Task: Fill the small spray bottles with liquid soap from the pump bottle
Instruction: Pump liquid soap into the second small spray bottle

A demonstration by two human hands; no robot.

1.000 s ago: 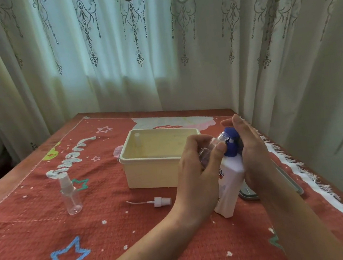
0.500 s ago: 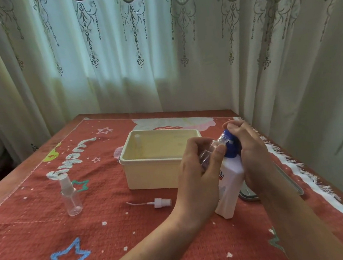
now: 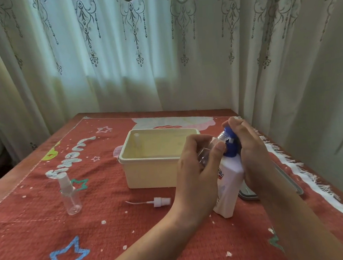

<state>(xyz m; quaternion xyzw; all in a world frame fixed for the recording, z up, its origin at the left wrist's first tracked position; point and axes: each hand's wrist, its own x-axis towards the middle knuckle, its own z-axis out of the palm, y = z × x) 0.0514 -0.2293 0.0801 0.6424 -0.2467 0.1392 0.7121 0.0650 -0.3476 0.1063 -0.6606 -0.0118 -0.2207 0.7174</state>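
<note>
While my left hand point(image 3: 197, 175) grips the spray bottle point(image 3: 206, 152), mouth tilted at the nozzle point(image 3: 231, 140) | right hand point(image 3: 251, 152) curled over the pump head point(image 3: 233, 150) | pump bottle point(image 3: 229, 187) upright on the cloth point(image 3: 113, 228) beside the tub point(image 3: 149, 173)

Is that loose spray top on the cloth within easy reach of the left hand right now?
Probably yes: the spray top lies on bare cloth near the left hand, nothing between. But that hand grips the small clear bottle, so it isn't free.

Left forearm from 6 o'clock, left hand point(image 3: 197, 169) pinching small spray bottle point(image 3: 204, 157); right forearm from 5 o'clock, right hand point(image 3: 251, 154) curled over pump bottle point(image 3: 229, 187).
</note>
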